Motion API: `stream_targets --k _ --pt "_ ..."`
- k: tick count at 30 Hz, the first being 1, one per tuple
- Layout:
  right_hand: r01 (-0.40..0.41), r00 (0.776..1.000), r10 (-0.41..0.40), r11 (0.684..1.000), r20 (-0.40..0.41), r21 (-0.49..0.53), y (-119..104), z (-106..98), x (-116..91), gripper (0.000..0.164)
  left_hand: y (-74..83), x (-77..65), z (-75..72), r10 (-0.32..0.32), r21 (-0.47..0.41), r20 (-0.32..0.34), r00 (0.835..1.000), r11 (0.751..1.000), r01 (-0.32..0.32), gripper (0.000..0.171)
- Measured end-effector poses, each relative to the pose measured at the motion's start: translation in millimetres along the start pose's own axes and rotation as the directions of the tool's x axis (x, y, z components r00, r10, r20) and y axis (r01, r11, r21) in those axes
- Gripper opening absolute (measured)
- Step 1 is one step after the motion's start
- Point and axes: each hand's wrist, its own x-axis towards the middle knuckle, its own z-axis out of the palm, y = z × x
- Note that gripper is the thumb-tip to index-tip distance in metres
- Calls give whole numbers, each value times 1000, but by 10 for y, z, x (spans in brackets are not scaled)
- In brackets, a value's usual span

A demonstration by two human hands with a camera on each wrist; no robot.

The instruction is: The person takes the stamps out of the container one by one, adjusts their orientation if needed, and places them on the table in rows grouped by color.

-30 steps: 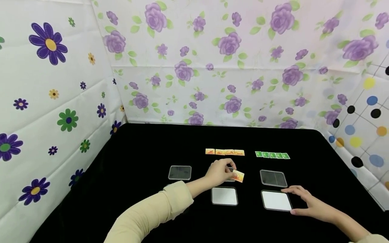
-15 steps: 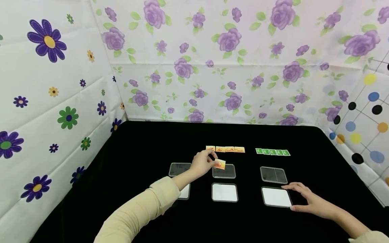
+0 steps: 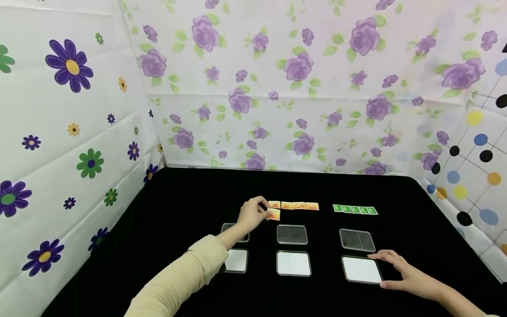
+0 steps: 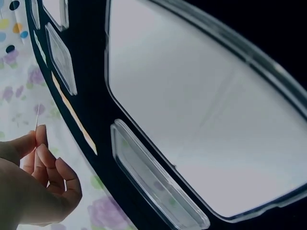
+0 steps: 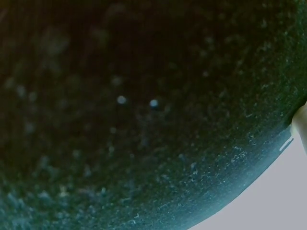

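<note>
My left hand [image 3: 252, 215] pinches a small orange picture card [image 3: 274, 214] between thumb and fingertips. This card is just in front of the left end of a row of similar orange cards [image 3: 299, 205]. In the left wrist view the left hand [image 4: 45, 175] holds the card [image 4: 37, 117] edge-on, as a thin line. My right hand [image 3: 408, 275] lies beside a shallow clear case with a white inside [image 3: 361, 269]. Its thumb and forefinger are spread along the case's right edge, at or very near it. The right wrist view shows mostly black cloth and a bit of skin.
Several green cards [image 3: 355, 210] form a row at the back right. Clear see-through trays stand at left [image 3: 245, 237], middle [image 3: 292, 234] and right [image 3: 357, 240]. Nearer are two more white cases, left [image 3: 236, 260] and middle [image 3: 293, 263]. Black cloth [image 3: 190, 189] covers the table.
My left hand has carried the orange card leftward and away from me, from over the middle tray to the row's left end. The right hand has stayed by the white case.
</note>
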Motion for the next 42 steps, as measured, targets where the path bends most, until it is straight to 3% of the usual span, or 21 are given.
stream_targets --k 5,14,22,28,36,42 --pt "42 998 -44 998 -55 -38 4 18 25 57 -82 84 -49 -35 19 -34 999 999 36 14" --pt "59 996 -60 998 -59 -17 19 49 15 57 -169 198 -92 -80 -8 -63 995 997 80 13" --pt "-8 1000 8 1000 -4 9 13 -6 22 58 -202 346 -2 -201 -22 -148 968 980 200 14" --pt "-41 999 40 998 15 40 -21 2 3 57 -207 471 68 -258 40 -170 951 962 268 12" --pt "-21 1000 20 998 17 61 -14 18 22 57 -263 568 40 -329 121 -159 931 929 349 9" --pt "4 999 -3 1000 -43 4 -15 40 -8 58 -342 573 31 -353 136 -119 928 920 368 9"
